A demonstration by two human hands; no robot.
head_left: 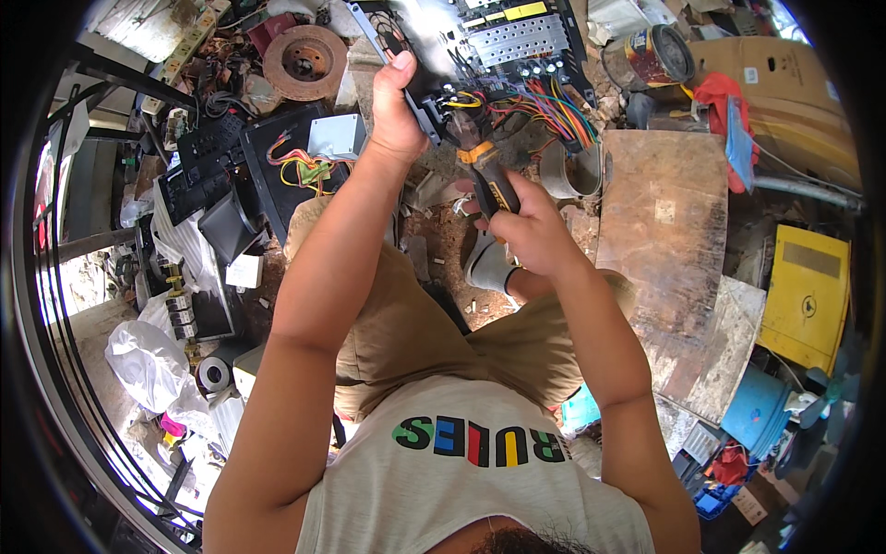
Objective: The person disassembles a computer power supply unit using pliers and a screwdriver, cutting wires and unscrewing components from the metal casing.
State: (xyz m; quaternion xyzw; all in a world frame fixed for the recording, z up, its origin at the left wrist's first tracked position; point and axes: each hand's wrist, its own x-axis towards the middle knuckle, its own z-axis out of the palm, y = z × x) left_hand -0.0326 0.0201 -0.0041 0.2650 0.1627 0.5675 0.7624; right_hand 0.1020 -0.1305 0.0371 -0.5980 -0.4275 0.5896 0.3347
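Note:
My left hand [397, 111] grips the edge of an opened electronics chassis, thumb up along its metal side plate [426, 118]. Inside sits a dark circuit board with a perforated silver metal plate [521, 42] and yellow parts. A bundle of multicoloured wires [563, 106] hangs from its near edge. My right hand [526, 222] is closed around pliers [489, 171] with black and orange handles. Their head points up into black and yellow wires [461, 99] at the chassis's near left corner. Whether the jaws are closed on a wire, I cannot tell.
A rusty brake disc [306, 63] and a silver power supply box [336, 137] with loose wires lie to the left. On the right are a worn wooden board [660, 231], a yellow metal case [808, 291] and a paint-stained can [646, 57]. A white plastic bag [148, 365] lies lower left.

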